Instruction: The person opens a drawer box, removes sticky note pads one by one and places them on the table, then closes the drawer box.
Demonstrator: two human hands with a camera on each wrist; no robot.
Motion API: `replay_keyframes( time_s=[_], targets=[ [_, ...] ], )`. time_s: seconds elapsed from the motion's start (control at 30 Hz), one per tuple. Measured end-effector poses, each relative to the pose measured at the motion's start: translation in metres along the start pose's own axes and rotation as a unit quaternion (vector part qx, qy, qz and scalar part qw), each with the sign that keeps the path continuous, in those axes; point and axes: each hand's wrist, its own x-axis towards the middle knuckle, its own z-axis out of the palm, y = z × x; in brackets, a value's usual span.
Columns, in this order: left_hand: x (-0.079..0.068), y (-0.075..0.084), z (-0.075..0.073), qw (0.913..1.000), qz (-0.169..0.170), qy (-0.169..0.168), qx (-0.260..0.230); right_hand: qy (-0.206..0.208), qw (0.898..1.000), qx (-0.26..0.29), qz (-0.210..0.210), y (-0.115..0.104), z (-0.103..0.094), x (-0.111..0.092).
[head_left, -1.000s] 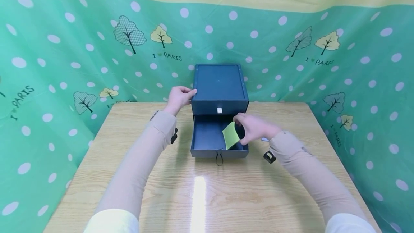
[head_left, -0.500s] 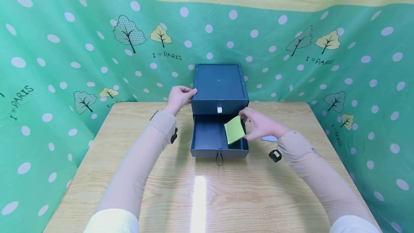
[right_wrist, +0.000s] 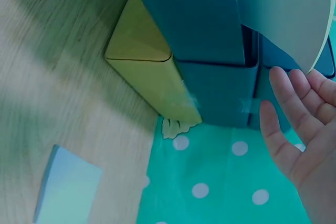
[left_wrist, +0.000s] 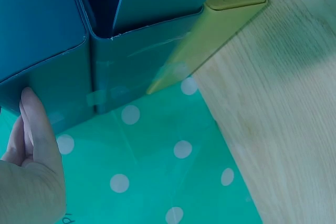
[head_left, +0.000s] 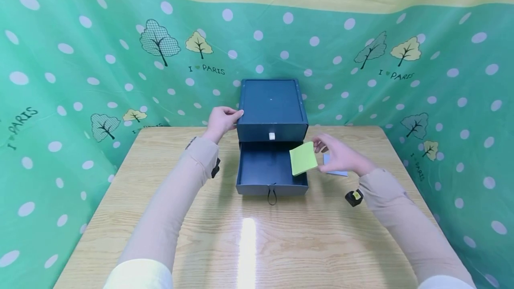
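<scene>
A navy-blue two-drawer box [head_left: 272,101] stands at the back of the table. Its lower drawer [head_left: 259,168] is pulled out; the upper one, with a white knob, is closed. My left hand [head_left: 221,122] rests on the box's left side near the top front edge, and the left wrist view shows its digits [left_wrist: 39,116] lying fairly straight against the wall. My right hand [head_left: 341,154] pinches a lime-green pad of sticky notes [head_left: 303,159] by its right edge, over the drawer's right wall. The right wrist view shows this pad [right_wrist: 294,19] above the spread fingers.
A pale blue pad [head_left: 337,173] lies on the wooden table [head_left: 281,244] right of the drawer, partly hidden by my right hand. A black strap loop [head_left: 272,197] hangs from the drawer front. A polka-dot green curtain [head_left: 257,43] closes off the back and sides.
My right hand has moved to the right and slightly up with the green sticky-note pad, from inside the drawer to its right wall. More of the blue pad shows. The left hand stays put.
</scene>
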Motion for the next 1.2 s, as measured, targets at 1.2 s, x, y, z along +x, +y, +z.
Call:
replay_keyframes(
  time_s=[1.2],
  targets=[
    [0.001,0.001,0.000,0.9998,-0.014,-0.002,-0.015,-0.023,0.988,0.031,0.150,0.082,0.032,-0.063]
  ],
)
